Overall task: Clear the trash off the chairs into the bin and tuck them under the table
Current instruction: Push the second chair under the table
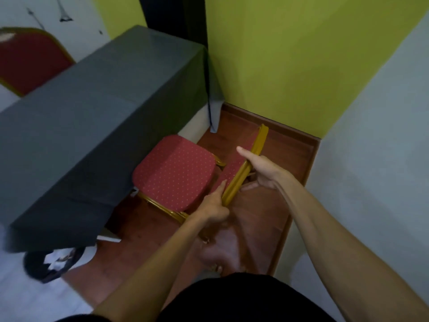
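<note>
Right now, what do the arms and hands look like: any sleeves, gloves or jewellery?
Both forearms are bare to the bottom of the frame, with no sleeves showing. The left hand and right hand wear no gloves, and no watch or bracelet is visible. Rings cannot be told through the blur.

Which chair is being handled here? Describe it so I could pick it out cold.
Start at the long table under its dark grey cloth. The chair stands at its near side, red dotted seat facing the table, gold backrest gripped by the left hand and right hand. The other red chair stands beyond the table, untouched.
</note>
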The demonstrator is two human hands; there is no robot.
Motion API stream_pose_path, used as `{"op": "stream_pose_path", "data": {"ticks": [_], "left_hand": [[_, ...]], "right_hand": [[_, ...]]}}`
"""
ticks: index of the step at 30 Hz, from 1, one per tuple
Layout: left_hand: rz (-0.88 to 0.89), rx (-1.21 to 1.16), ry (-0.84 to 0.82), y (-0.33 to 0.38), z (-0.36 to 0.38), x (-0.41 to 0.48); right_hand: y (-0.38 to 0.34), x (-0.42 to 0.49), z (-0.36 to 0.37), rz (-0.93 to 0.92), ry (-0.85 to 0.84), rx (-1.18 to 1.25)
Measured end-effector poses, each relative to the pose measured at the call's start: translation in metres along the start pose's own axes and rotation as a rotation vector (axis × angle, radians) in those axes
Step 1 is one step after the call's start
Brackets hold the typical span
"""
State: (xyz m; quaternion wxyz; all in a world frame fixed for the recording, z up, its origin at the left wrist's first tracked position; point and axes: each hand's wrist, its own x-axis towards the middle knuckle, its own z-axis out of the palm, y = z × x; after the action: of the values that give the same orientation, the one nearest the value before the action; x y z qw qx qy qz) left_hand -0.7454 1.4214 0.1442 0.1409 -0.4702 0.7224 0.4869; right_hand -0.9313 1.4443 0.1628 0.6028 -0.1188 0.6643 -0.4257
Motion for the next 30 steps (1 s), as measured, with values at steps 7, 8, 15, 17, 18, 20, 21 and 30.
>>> {"op": "stream_pose_path", "data": {"ticks": [7,8,15,17,18,20,21,30], "left_hand": [[-0.035,0.043,0.002,-0.03,-0.056,0.004],[-0.029,0.034,0.006,-0.036,-0.063,0.007],[0.025,-0.078,0.31,-0.05,-0.087,0.034],[0.038,-0.112,0.326,-0.049,-0.09,0.044],[0.045,-0.107,0.299,-0.05,-0.095,0.05],[0.064,-0.086,0.216,-0.054,-0.108,0.056],[0.067,-0.076,0.181,-0.057,-0.114,0.058],[0.061,-0.007,0.138,-0.085,-0.16,0.071]], "right_hand": [[-0.013,0.036,0.054,-0.05,0.045,0.075],[-0.017,0.041,0.061,-0.053,0.039,0.073],[-0.051,0.075,0.107,-0.071,0.147,0.07],[-0.062,0.085,0.109,-0.084,0.177,0.056],[-0.066,0.089,0.11,-0.085,0.185,0.054],[-0.07,0.095,0.113,-0.084,0.188,0.064],[-0.071,0.096,0.116,-0.083,0.192,0.064],[-0.086,0.118,0.153,-0.09,0.169,0.094]]}}
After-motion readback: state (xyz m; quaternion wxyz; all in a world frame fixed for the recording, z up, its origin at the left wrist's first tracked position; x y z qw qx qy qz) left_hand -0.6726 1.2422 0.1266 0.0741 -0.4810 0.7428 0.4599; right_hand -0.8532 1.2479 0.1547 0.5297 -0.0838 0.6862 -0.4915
